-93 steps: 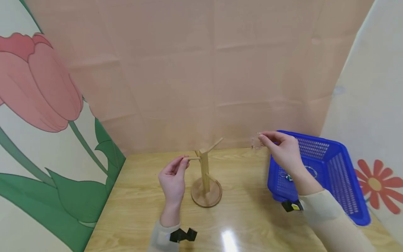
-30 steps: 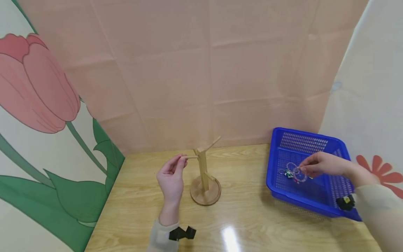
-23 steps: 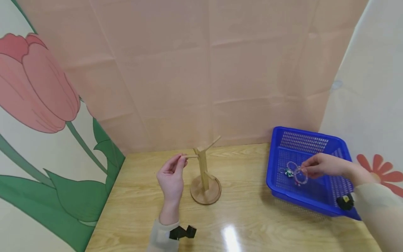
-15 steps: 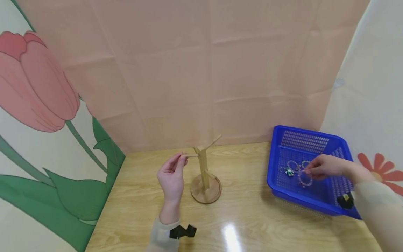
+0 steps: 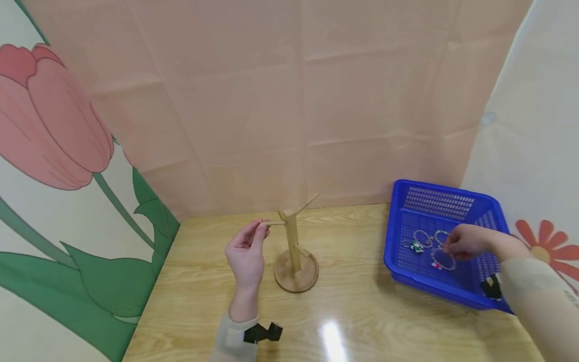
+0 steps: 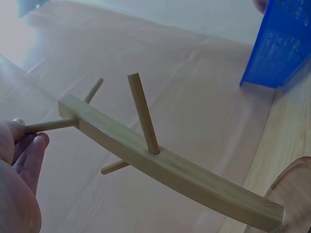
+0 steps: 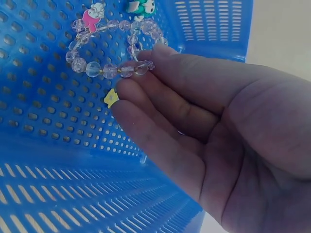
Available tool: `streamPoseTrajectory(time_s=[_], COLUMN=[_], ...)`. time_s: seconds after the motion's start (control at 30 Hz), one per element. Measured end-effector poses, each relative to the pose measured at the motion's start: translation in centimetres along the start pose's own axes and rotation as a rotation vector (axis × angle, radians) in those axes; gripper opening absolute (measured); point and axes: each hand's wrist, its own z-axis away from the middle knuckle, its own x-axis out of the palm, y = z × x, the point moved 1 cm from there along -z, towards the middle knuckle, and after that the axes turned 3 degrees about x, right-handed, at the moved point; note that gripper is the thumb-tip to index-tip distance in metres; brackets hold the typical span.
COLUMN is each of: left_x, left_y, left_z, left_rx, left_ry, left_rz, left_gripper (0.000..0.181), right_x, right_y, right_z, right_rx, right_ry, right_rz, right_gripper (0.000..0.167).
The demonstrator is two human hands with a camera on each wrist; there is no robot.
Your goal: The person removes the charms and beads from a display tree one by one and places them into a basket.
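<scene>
My left hand (image 5: 246,256) pinches the end of a peg on a wooden stand (image 5: 293,241) with a round base. In the left wrist view the peg (image 6: 51,125) runs from my thumb and fingers to the post. Inside the blue basket (image 5: 434,294), my right hand (image 5: 470,242) pinches a clear, pinkish beaded bracelet (image 7: 110,71) between thumb and finger. A pink-and-white charm (image 7: 93,17) hangs from it. Other beaded bracelets (image 5: 422,237) lie close by on the basket floor, one with a green-and-white charm (image 5: 416,247).
The basket stands at the right of the wooden table (image 5: 357,281), by a wall with a red flower print. A pink cloth (image 5: 235,110) hangs behind the table. A small yellow charm (image 7: 111,98) shows under my right fingers.
My right hand has brought the bracelet from the air left of the basket down into it, and has since lowered it toward the basket floor. My left hand has kept its grip on the peg.
</scene>
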Motion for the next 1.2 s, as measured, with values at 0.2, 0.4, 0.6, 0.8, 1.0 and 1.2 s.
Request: streamPoseTrajectory(time_s=[0.2,0.4,0.6,0.8,1.0,1.2], left_x=[-0.1,-0.1,-0.2,-0.1,-0.1,-0.1], left_y=[0.1,0.2,0.2,0.1,0.1,0.0], left_z=[0.0,0.1,0.1,0.1,0.0,-0.1], left_rx=[0.000,-0.010,-0.013,-0.004,-0.006,-0.015], left_ry=[0.002,0.010,0.012,0.008,0.002,0.006], left_rz=[-0.005,0.000,0.001,-0.007,-0.008,-0.025], left_gripper=[0.024,0.020,0.020,0.022,0.021,0.018], right_x=[0.1,-0.1,-0.1,-0.4,-0.7,-1.1], right_y=[0.1,0.4,0.7,1.2,1.4,1.2], right_z=[0.0,0.0,0.1,0.0,0.1,0.0], right_rx=[0.002,0.037,0.063,0.084,0.076,0.061], right_ry=[0.017,0.041,0.025,0.050,0.058,0.072], right_rz=[0.007,0.025,-0.008,0.011,0.036,0.074], right_gripper=[0.014,0.012,0.013,0.024,0.031,0.035])
